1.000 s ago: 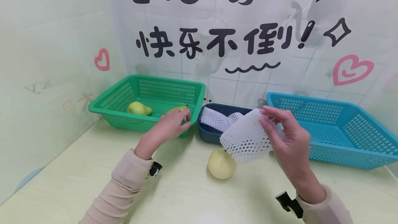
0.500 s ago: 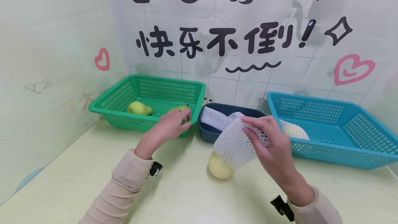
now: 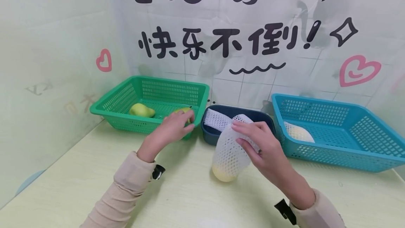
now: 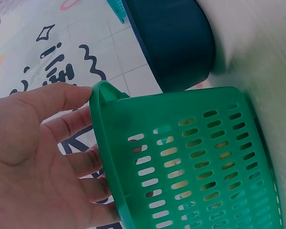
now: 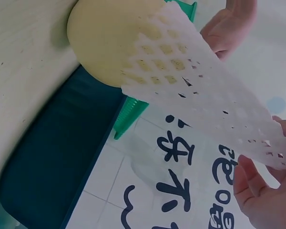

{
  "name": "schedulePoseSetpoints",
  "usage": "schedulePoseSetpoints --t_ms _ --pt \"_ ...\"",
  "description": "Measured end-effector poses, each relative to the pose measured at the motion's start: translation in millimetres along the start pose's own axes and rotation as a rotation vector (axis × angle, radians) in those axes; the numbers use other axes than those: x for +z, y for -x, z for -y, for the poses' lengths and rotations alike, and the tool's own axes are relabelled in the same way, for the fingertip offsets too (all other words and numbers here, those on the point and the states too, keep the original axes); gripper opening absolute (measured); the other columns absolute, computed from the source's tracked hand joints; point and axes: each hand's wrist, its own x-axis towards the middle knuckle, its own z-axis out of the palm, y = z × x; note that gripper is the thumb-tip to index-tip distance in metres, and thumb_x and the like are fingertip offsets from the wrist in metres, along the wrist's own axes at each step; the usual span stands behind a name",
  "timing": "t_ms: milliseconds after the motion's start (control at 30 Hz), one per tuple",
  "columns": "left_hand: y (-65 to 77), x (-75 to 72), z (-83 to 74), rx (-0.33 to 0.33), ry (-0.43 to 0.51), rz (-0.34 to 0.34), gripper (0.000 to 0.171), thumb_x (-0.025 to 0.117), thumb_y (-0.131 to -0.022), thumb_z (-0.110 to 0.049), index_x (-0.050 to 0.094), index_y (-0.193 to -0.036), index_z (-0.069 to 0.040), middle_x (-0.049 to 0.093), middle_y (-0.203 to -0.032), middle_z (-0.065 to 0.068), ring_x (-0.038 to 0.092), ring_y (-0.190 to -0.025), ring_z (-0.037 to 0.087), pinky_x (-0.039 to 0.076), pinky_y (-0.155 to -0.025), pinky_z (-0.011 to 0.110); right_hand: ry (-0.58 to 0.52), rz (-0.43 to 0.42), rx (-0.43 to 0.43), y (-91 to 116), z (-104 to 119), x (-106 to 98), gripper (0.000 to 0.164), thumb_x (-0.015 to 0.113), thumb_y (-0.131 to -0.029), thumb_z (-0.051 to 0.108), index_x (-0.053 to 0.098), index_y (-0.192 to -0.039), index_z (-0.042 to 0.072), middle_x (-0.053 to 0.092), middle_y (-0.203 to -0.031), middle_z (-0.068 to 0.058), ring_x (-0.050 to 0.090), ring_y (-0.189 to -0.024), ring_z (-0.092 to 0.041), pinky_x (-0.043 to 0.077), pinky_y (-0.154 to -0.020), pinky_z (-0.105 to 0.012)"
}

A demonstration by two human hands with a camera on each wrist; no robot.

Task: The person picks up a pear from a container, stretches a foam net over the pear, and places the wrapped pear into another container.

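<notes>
My right hand point(image 3: 265, 147) pinches the upper end of a white foam net sleeve point(image 3: 231, 152). The sleeve's lower end lies over a round pale-yellow pear point(image 3: 223, 174) on the table; the pear's bottom shows bare. In the right wrist view the net point(image 5: 200, 90) covers one end of the pear point(image 5: 105, 38), with fingertips at the far end. My left hand point(image 3: 172, 127) rests at the near right corner of the green basket point(image 3: 148, 126). In the left wrist view its thumb meets the rim point(image 4: 102, 143), with the loosely bent fingers behind it.
Two yellow-green fruits lie in the green basket, one a pear point(image 3: 140, 110). A dark blue tray point(image 3: 210, 138) with white foam nets point(image 3: 216, 120) stands in the middle. At right, a blue basket point(image 3: 345, 156) holds a net-covered fruit point(image 3: 299, 133).
My right hand has moved left and slightly down, bringing the foam net from beside the pear to over it. The blue basket's covered fruit has come into sight. My left hand has stayed put.
</notes>
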Motion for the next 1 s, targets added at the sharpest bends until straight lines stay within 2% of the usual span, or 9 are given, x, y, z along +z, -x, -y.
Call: schedulePoseSetpoints --t_ms 267,367,867,1000 --pt "-0.4 -0.2 0.6 0.007 -0.005 -0.005 0.009 0.053 -0.093 -0.022 0.051 -0.097 -0.014 0.056 -0.094 0.007 0.050 -0.088 0.026 0.039 -0.073 0.041 0.024 0.082 -0.093 1.8 -4.6 10.2 0.048 0.072 -0.078 0.005 0.060 -0.123 0.013 0.062 -0.123 -0.002 0.051 -0.102 -0.015 0.051 -0.078 -0.029" --pt "0.2 -0.4 0.2 0.009 -0.003 -0.006 0.009 0.053 -0.093 -0.021 0.052 -0.097 -0.014 0.057 -0.094 0.007 0.050 -0.088 0.026 0.039 -0.073 0.041 0.035 0.124 -0.100 3.4 -8.1 14.2 0.048 0.072 -0.079 0.007 0.058 -0.125 0.013 0.062 -0.124 -0.002 0.052 -0.102 -0.014 0.049 -0.079 -0.030" --pt "1.4 -1.3 -0.8 -0.002 0.000 0.000 0.009 0.054 -0.093 -0.021 0.052 -0.097 -0.013 0.057 -0.095 0.007 0.050 -0.089 0.026 0.040 -0.074 0.042 0.094 0.379 -0.002 6.4 -10.8 16.7 0.039 0.068 -0.085 0.016 0.059 -0.122 0.011 0.063 -0.119 0.001 0.052 -0.102 -0.014 0.051 -0.084 -0.032" --pt "0.9 -1.1 -1.1 -0.004 -0.001 0.000 0.009 0.054 -0.093 -0.021 0.052 -0.098 -0.014 0.057 -0.095 0.007 0.050 -0.089 0.025 0.040 -0.074 0.042 0.127 0.465 0.034 6.4 -9.8 16.5 0.039 0.065 -0.087 0.016 0.057 -0.125 0.010 0.063 -0.120 -0.002 0.055 -0.105 -0.017 0.048 -0.092 -0.039"
